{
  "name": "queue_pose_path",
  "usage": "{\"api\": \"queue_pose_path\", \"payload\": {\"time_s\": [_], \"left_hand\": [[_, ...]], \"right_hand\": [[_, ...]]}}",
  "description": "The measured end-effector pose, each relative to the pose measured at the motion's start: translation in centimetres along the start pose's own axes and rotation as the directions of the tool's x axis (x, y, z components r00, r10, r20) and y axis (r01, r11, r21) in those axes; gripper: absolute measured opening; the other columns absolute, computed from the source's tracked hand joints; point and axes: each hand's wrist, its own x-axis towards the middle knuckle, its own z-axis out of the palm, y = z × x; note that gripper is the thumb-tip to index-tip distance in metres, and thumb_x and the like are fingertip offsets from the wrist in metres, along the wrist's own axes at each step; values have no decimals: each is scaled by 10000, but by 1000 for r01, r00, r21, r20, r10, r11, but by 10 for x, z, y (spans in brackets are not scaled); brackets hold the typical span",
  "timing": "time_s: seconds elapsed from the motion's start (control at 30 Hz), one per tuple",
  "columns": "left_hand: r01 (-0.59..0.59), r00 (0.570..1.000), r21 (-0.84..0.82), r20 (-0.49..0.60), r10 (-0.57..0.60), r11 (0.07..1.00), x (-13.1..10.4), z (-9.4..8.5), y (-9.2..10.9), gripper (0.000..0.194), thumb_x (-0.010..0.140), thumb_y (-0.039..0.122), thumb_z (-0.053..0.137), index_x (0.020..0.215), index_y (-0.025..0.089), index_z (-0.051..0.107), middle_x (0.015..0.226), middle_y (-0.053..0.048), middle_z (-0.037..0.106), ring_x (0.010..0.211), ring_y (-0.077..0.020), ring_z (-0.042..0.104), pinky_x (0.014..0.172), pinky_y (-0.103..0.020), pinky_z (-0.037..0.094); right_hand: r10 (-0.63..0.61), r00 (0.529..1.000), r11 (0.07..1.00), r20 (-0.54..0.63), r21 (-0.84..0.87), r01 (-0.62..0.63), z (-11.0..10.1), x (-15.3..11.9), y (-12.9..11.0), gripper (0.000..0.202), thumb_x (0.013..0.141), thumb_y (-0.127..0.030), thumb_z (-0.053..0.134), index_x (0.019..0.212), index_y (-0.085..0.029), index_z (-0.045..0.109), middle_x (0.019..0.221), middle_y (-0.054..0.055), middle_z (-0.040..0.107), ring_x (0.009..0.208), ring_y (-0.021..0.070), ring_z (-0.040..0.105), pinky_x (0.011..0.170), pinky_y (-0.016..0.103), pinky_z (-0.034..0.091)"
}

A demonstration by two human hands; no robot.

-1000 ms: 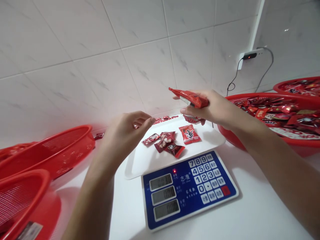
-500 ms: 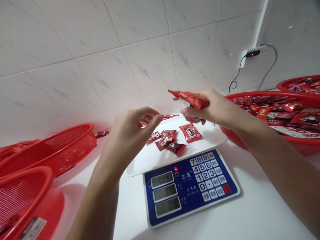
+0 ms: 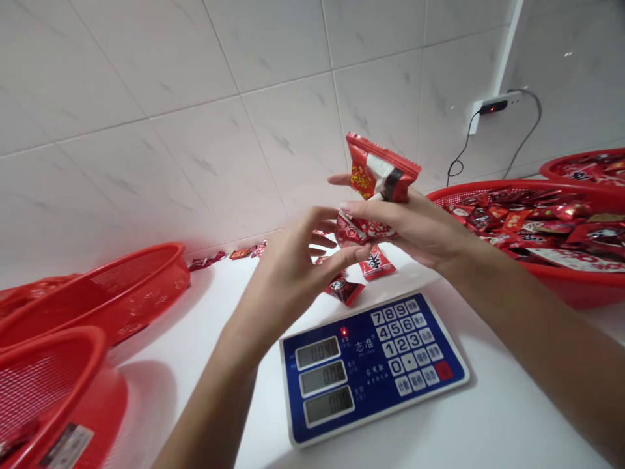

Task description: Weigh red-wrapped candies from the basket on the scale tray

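My right hand [image 3: 415,225] is closed around wrapped snacks above the scale. A larger red packet [image 3: 383,170] with gold and white print sticks up from it. Below its thumb is a smaller red-and-white patterned packet [image 3: 349,229]. From the left, my left hand [image 3: 307,260] has its thumb and index finger at this smaller packet; its other fingers are curled and partly hidden. On the white pan [image 3: 413,277] of the scale lie a red packet with black lettering [image 3: 375,264] and a dark red packet [image 3: 344,288]. Others there are mostly covered by my left hand.
The scale's blue keypad panel [image 3: 371,371] faces me with its displays lit. A red basket [image 3: 547,280] full of packets stands at right, another [image 3: 561,166] behind it. Red baskets [image 3: 122,293] stand at left. Loose packets [image 3: 208,260] line the tiled wall.
My left hand has moved right and up to the smaller packet under my right hand. The right hand has turned, so the larger packet now stands more upright.
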Motion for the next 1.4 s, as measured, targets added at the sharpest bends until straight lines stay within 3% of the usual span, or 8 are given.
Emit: {"api": "queue_pose_path", "payload": {"time_s": [0.13, 0.23, 0.3, 0.47, 0.67, 0.9, 1.1, 1.4], "left_hand": [[20, 1000, 15, 1, -20, 1000, 3, 7, -7, 262, 861, 340, 716, 1078, 211, 647, 854, -7, 713, 748, -154, 678, 607, -233, 517], [84, 994, 43, 71, -87, 996, 7, 2, -13, 157, 873, 356, 681, 921, 207, 693, 731, 8, 699, 613, -133, 630, 516, -233, 436], [102, 989, 81, 95, -110, 991, 10, -4, -16, 189, 872, 377, 664, 826, 196, 692, 700, 2, 697, 588, -135, 607, 503, -246, 401], [108, 990, 87, 81, -115, 990, 12, -12, -20, 223, 846, 405, 660, 806, 190, 701, 794, -34, 734, 684, -173, 640, 578, -284, 424], [126, 992, 56, -8, -126, 990, 13, -6, -20, 195, 860, 365, 642, 925, 198, 720, 823, -37, 734, 722, -177, 647, 630, -290, 446], [157, 987, 75, -28, -156, 985, 13, -9, -23, 330, 819, 451, 669, 630, 190, 595, 602, -17, 642, 595, -176, 587, 522, -280, 360], [191, 982, 90, -20, -190, 978, 13, -8, -22, 298, 814, 447, 672, 706, 169, 667, 632, -48, 683, 576, -183, 587, 497, -282, 350], [182, 982, 67, -65, -177, 981, 14, -3, -27, 310, 841, 434, 630, 667, 179, 608, 622, -30, 644, 589, -170, 580, 505, -270, 357]], "right_hand": [[32, 999, 995, 26, 93, -34, 2, 2, 9, 446, 873, -289, 682, 1304, -221, 592, 978, 48, 697, 790, 182, 693, 687, 330, 601], [86, 995, 989, 47, 115, -91, 1, 3, 9, 455, 876, -277, 683, 1318, -225, 586, 872, 35, 690, 766, 189, 704, 710, 356, 623], [128, 990, 982, 52, 131, -134, 0, 4, 8, 460, 880, -270, 682, 1326, -225, 582, 860, 39, 690, 769, 193, 710, 724, 364, 633], [129, 988, 977, 83, 161, -141, 1, 4, 8, 461, 882, -291, 683, 1325, -220, 574, 1136, 98, 683, 864, 214, 720, 736, 389, 652], [-39, 998, 998, 51, 41, 37, -4, 3, 13, 456, 860, -308, 702, 1293, -222, 590, 1414, 91, 537, 1063, 223, 659, 754, 350, 648], [20, 1000, 995, -8, -94, -20, -16, 4, 9, 516, 843, -350, 710, 1321, -203, 580, 958, 78, 668, 852, 198, 657, 565, 264, 587], [24, 999, 987, -22, -159, -27, -15, 3, 6, 504, 837, -365, 714, 1301, -204, 603, 942, 73, 661, 778, 176, 626, 542, 254, 528], [10, 1000, 988, -26, -155, -14, -17, 5, 7, 479, 818, -349, 728, 1268, -219, 627, 892, 51, 651, 737, 160, 596, 536, 257, 505]]}}
